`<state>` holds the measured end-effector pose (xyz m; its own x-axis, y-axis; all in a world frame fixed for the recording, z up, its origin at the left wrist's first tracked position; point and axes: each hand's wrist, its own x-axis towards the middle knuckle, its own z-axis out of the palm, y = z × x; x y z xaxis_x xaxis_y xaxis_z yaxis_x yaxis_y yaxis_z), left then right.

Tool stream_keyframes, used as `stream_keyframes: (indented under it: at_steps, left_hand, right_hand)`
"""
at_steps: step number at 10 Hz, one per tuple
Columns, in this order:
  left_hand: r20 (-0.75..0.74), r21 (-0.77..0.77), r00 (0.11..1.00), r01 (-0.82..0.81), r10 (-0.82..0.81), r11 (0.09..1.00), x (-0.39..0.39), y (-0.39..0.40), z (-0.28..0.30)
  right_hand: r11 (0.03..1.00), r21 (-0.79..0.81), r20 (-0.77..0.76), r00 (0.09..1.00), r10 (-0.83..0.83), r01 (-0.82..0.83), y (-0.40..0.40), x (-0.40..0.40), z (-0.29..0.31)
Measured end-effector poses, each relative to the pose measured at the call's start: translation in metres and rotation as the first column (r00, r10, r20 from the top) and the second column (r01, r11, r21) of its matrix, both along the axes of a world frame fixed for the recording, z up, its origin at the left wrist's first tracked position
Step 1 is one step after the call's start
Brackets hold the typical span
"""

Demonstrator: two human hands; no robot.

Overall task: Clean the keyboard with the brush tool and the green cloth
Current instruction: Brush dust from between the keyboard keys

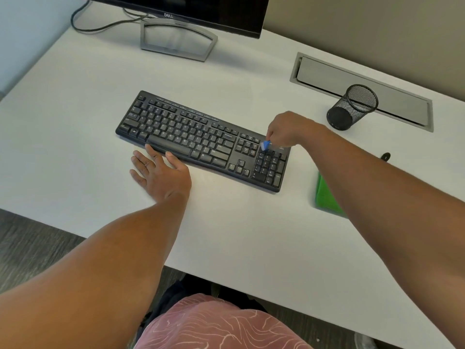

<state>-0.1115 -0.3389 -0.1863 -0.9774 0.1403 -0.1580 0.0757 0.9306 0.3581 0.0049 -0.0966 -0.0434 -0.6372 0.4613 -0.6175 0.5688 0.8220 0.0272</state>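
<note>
The right hand (289, 129) has its grip closed on the brush tool (265, 145), fingers curled round the small blue piece from above. The pale bristle end points down at the top of the number pad, at the right end of the black keyboard (201, 139); whether the bristles touch the keys is not clear.

The left hand (161, 172) lies flat on the tabletop (239, 235), its grip apart, fingers straight and spread. Its fingertips touch the near edge of the keyboard just below the space bar.

The keyboard sits slantwise on the white tabletop, its left end farther away than its right. The green cloth (324, 195) lies on the tabletop to the right of the keyboard, near but apart from it, partly hidden by the right forearm.

Farther back stand a monitor (201, 11) on a grey stand and a black mesh cup (352, 107) beside a grey cable hatch (314, 71).
</note>
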Motion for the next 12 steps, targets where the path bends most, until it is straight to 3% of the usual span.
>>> stream_keyframes:
  at_steps: [2, 4, 6, 8, 9, 11, 12]
  left_hand:
    - [-0.002, -0.003, 1.0, -0.001, 0.001, 1.0, 0.0, 0.0, 0.0]
    - [-0.007, 0.008, 1.0, -0.007, 0.007, 1.0, 0.001, 0.001, 0.001]
    - [-0.003, 0.008, 1.0, -0.014, 0.014, 1.0, 0.001, 0.001, 0.002]
    - [0.0, 0.007, 1.0, -0.017, 0.017, 1.0, 0.001, 0.001, 0.002]
    - [-0.001, 0.005, 1.0, -0.016, 0.016, 1.0, 0.001, 0.002, 0.001]
    - [-0.003, 0.002, 1.0, -0.012, 0.012, 1.0, 0.001, 0.002, 0.002]
    - [-0.007, -0.001, 1.0, -0.011, 0.011, 1.0, 0.001, 0.002, 0.001]
  right_hand:
    - [0.988, 0.143, -0.041, 0.997, 0.067, -0.061, 0.007, 0.011, -0.015]
    - [0.974, 0.216, 0.172, 0.985, 0.025, -0.062, 0.009, 0.016, -0.005]
    - [0.993, 0.109, 0.021, 0.999, 0.035, -0.038, 0.017, 0.004, -0.014]
    - [0.97, 0.23, 0.182, 0.983, 0.033, -0.075, 0.012, 0.019, -0.01]
    - [0.976, 0.213, 0.186, 0.983, -0.005, -0.035, 0.018, 0.016, -0.003]
    - [0.996, 0.085, 0.049, 0.998, 0.025, -0.029, 0.016, 0.003, -0.011]
    - [0.984, 0.17, 0.144, 0.989, 0.034, -0.058, 0.011, 0.016, -0.01]
